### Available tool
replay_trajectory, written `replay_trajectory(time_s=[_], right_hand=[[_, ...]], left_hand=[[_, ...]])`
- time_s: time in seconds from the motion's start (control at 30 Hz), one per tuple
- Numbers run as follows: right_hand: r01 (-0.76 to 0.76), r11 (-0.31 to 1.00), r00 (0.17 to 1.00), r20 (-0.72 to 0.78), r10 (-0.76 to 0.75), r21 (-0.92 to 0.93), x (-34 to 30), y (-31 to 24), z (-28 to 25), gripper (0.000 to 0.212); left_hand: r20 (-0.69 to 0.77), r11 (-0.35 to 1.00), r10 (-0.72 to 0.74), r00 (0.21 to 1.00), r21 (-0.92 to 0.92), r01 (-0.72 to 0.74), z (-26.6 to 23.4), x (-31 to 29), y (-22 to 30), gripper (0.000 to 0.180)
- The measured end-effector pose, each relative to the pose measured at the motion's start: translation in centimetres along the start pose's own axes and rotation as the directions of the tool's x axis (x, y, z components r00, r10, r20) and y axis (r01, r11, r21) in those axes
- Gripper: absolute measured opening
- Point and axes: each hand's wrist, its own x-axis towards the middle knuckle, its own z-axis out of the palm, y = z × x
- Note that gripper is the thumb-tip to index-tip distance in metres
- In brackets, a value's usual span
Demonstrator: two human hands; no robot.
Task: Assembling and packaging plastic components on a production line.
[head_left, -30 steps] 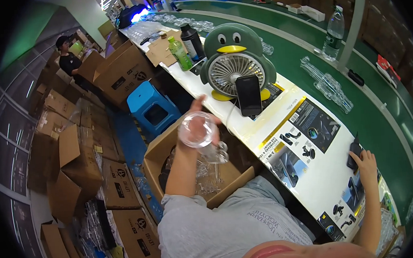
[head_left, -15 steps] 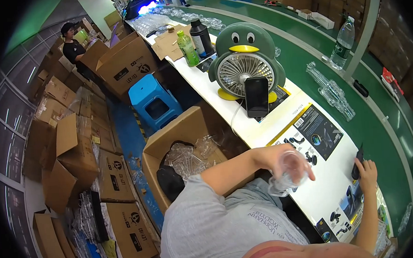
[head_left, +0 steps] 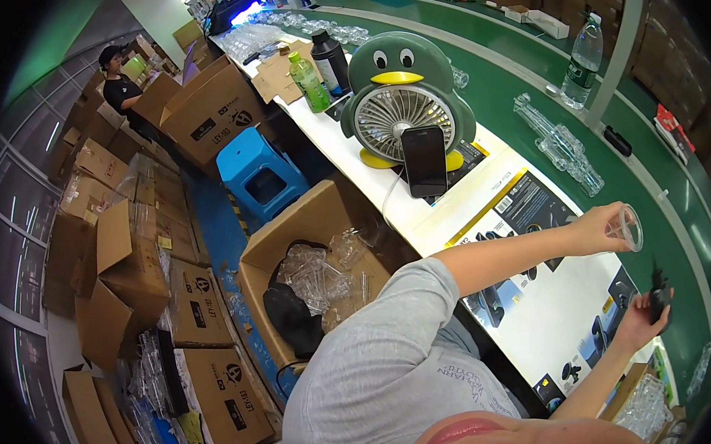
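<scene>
My left hand (head_left: 599, 230) is stretched out over the far edge of the white table, closed on a clear plastic cup-like piece (head_left: 631, 228) with a round rim. Nearer to me, my right hand (head_left: 645, 318) grips a black hand tool (head_left: 660, 299) with a narrow tip pointing up; its exact kind cannot be made out. The two hands are apart, the cup-like piece above and left of the tool. Beneath my left forearm lie printed packaging sheets (head_left: 525, 203) on the white table (head_left: 540, 316).
A green penguin-shaped fan (head_left: 401, 97) stands on the table with a phone (head_left: 425, 162) leaning before it. Clear plastic parts (head_left: 558, 144) and a water bottle (head_left: 584, 65) rest on the green conveyor surface. An open carton (head_left: 291, 226) holds clear pieces. A person (head_left: 123, 90) stands far left.
My left hand has carried the clear cup-like piece away from my body, out to the table's far edge. My right hand has lifted the black tool and turned its tip upward.
</scene>
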Motion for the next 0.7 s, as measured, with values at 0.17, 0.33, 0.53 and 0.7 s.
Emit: replay_trajectory(time_s=[0.17,0.33,0.53,0.7], right_hand=[[-0.071,0.99,0.972,-0.232,0.042,-0.118,-0.4,-0.1,-2.6,0.043],[-0.066,0.981,0.891,-0.453,-0.025,-0.183,-0.9,1.1,1.1,0.039],[-0.078,0.977,0.893,-0.45,-0.019,-0.197,-1.4,1.6,1.9,0.033],[-0.068,0.967,0.866,-0.495,-0.066,-0.248,-2.2,1.6,2.4,0.033]], left_hand=[[-0.05,0.956,0.105,0.993,0.28,-0.087,-0.3,-1.6,-2.2,0.05],[-0.049,0.919,0.14,0.989,0.378,-0.112,-0.7,-1.9,-3.3,0.049],[-0.047,0.866,0.165,0.985,0.484,-0.122,-1.5,-3.2,-3.2,0.048],[-0.086,0.885,0.125,0.989,0.459,-0.072,-1.3,-4.1,-3.8,0.048]])
